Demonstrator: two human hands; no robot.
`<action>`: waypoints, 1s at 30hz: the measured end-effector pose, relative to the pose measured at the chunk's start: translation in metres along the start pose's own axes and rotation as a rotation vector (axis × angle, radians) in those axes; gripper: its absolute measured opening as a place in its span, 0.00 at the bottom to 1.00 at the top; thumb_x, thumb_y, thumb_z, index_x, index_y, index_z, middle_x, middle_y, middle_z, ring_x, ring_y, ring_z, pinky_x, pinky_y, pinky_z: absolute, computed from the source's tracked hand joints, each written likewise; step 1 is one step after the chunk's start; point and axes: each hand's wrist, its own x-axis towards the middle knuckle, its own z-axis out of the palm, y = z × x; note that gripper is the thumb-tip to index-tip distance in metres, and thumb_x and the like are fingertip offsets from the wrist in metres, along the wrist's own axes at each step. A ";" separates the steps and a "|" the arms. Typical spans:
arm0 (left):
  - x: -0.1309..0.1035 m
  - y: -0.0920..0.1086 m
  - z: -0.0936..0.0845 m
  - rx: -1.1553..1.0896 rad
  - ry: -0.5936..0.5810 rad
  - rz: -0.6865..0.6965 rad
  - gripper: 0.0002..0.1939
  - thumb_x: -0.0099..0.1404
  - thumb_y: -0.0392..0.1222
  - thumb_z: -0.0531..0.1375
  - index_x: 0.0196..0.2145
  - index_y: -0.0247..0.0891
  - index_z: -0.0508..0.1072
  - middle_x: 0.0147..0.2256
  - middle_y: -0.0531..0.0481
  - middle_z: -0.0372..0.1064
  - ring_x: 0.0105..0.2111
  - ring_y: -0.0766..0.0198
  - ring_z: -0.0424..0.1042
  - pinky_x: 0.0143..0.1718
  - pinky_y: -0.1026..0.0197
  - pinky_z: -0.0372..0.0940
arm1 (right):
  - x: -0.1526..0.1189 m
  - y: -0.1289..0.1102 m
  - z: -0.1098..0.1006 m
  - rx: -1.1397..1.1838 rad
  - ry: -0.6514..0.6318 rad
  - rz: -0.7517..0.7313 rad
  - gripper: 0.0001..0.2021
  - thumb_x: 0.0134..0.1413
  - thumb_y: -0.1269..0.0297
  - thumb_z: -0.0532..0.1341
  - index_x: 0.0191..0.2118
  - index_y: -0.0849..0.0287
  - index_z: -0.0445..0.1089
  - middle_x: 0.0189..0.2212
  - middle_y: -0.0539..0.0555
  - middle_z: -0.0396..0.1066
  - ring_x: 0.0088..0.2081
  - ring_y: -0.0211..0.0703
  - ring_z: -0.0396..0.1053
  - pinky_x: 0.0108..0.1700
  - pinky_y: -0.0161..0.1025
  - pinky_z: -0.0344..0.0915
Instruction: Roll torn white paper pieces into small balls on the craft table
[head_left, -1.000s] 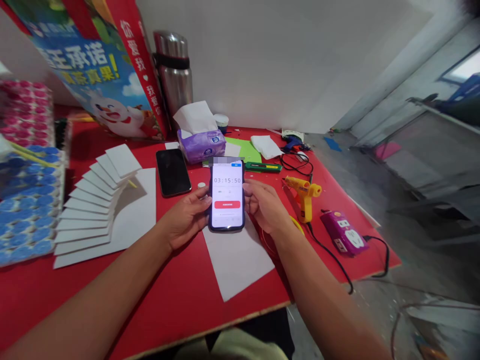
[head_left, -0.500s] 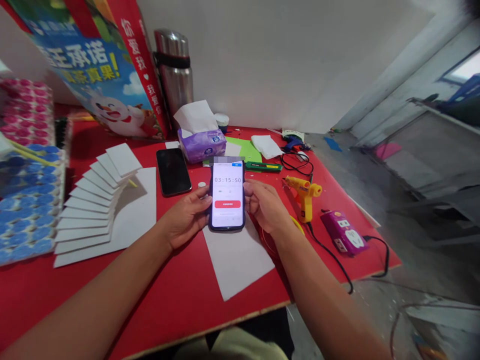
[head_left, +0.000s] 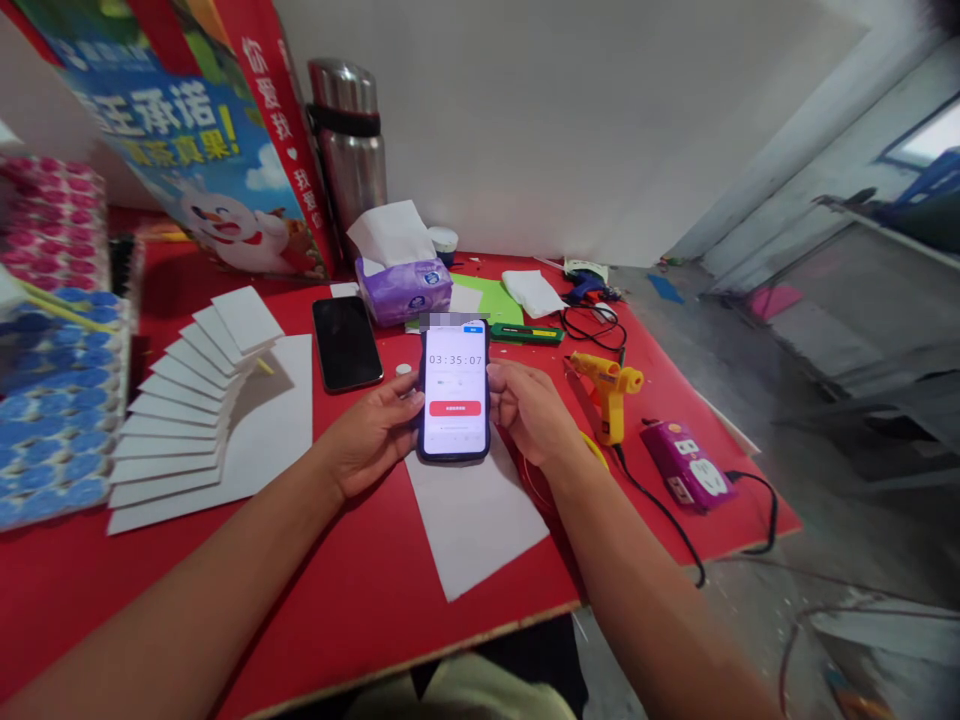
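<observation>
A lit smartphone (head_left: 456, 430) is held upright between my two hands, its screen toward me with timer digits and a red button. My left hand (head_left: 375, 430) grips its left edge, thumb along the side. On the right edge my right hand (head_left: 529, 405) closes with curled fingers. Beneath the phone lies a white sheet (head_left: 480, 545). A second phone (head_left: 347, 343), dark-screened, rests left of the lit one. Further left, white card pieces (head_left: 176, 415) are fanned like stair steps on a white board (head_left: 281, 430).
On the red table (head_left: 337, 610) are a yellow glue gun (head_left: 609, 385), a purple power socket (head_left: 690, 465), a green box cutter (head_left: 526, 334) and a tissue pack (head_left: 405, 288). A steel flask (head_left: 356, 165) and printed bag (head_left: 225, 150) stand behind; trays of blue rolls (head_left: 52, 420) sit left.
The digits on the lit phone's screen have changed from 03:15:50 to 03:35:07. Both hands and the phone stay in place.
</observation>
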 end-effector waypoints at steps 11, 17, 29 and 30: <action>0.000 0.001 0.001 -0.004 0.010 -0.006 0.20 0.66 0.31 0.64 0.55 0.36 0.77 0.49 0.39 0.79 0.47 0.53 0.79 0.51 0.52 0.73 | 0.000 0.001 0.000 -0.002 0.003 -0.013 0.16 0.47 0.63 0.66 0.18 0.55 0.59 0.12 0.42 0.49 0.19 0.33 0.50 0.24 0.32 0.52; -0.001 0.001 0.001 0.001 0.013 -0.006 0.21 0.65 0.31 0.64 0.55 0.36 0.76 0.49 0.39 0.79 0.48 0.52 0.79 0.52 0.51 0.73 | 0.001 0.001 -0.001 0.014 -0.007 -0.010 0.16 0.47 0.64 0.66 0.18 0.56 0.59 0.13 0.41 0.50 0.19 0.32 0.52 0.24 0.32 0.53; 0.003 -0.001 -0.002 -0.075 -0.050 0.021 0.20 0.66 0.32 0.65 0.55 0.39 0.76 0.53 0.41 0.78 0.50 0.54 0.78 0.53 0.52 0.73 | -0.001 0.002 0.000 -0.208 -0.033 -0.129 0.26 0.51 0.50 0.70 0.52 0.59 0.72 0.43 0.57 0.80 0.43 0.47 0.77 0.43 0.42 0.73; 0.003 -0.001 -0.002 -0.076 -0.050 0.022 0.20 0.66 0.32 0.65 0.55 0.39 0.76 0.53 0.42 0.78 0.50 0.54 0.78 0.54 0.52 0.73 | -0.003 0.002 0.001 -0.270 -0.044 -0.157 0.28 0.51 0.49 0.70 0.55 0.58 0.71 0.47 0.58 0.79 0.47 0.49 0.77 0.47 0.45 0.73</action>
